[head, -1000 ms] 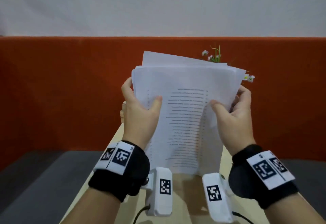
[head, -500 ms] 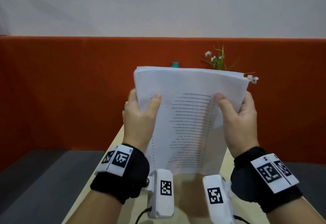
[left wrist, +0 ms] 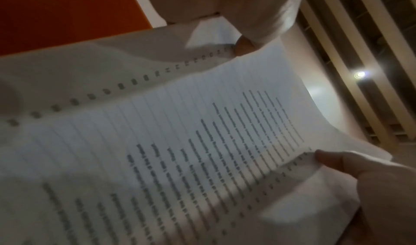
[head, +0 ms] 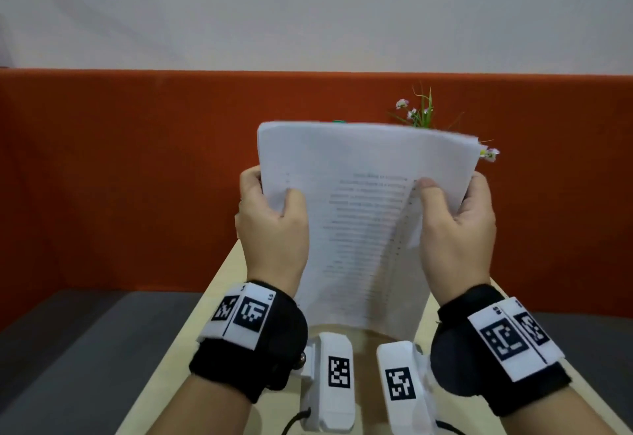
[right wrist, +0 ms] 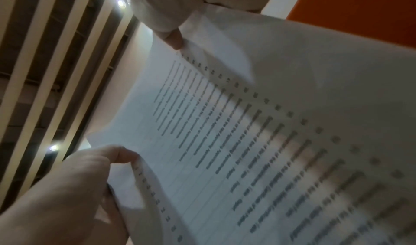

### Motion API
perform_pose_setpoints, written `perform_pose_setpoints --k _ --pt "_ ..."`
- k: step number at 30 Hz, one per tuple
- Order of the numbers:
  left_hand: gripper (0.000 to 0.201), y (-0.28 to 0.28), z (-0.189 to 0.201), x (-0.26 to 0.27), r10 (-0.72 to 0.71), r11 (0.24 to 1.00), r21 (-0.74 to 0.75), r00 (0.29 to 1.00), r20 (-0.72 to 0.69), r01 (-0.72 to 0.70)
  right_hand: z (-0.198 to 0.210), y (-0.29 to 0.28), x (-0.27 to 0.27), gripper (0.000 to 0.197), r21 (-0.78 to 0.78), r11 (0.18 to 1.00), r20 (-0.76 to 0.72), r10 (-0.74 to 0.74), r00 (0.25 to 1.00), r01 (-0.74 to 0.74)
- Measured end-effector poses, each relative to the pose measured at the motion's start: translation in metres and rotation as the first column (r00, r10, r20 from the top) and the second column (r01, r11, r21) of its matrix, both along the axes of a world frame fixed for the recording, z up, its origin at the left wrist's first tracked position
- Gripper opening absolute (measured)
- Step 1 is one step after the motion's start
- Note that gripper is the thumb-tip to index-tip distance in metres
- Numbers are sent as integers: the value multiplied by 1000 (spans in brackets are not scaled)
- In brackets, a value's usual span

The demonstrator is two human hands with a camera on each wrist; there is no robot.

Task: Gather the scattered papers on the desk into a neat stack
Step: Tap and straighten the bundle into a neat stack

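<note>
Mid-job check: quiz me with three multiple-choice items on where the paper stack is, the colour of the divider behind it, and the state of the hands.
1. The paper stack is:
A flat on the desk
B held upright over the desk
C on the floor

2. The divider behind is:
A blue
B green
C orange-red

3. The left hand and right hand:
A both grip the stack's side edges
B only the left hand grips
C both lie flat

Key: 1 B, the sheets stand between the hands; 2 C, orange-red panel; 3 A, thumbs in front on each side.
</note>
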State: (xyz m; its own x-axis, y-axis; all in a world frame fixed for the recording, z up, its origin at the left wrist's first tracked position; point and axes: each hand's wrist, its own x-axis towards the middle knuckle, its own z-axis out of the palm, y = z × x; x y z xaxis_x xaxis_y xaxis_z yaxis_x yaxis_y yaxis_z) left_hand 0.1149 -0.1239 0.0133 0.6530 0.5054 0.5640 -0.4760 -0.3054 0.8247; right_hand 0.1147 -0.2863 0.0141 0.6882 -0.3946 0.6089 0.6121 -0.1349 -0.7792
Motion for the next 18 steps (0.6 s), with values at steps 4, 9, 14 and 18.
perform_pose_setpoints --k 4,9,14,18 --pt "11 2 -10 1 -11 1000 -16 996 -91 10 -8 0 -3 12 -39 999 -128 27 991 -32" --pt "13 0 -11 -1 -6 998 -64 998 -61 2 -3 0 -2 13 -25 999 -98 18 995 -21" --pt "24 0 -26 -1 -85 992 -103 989 -122 73 -7 -1 -3 19 -44 998 -150 41 988 -48" --pt "21 1 -30 -2 -68 993 -106 990 -127 54 -10 -1 -6 21 -44 998 -151 43 988 -50"
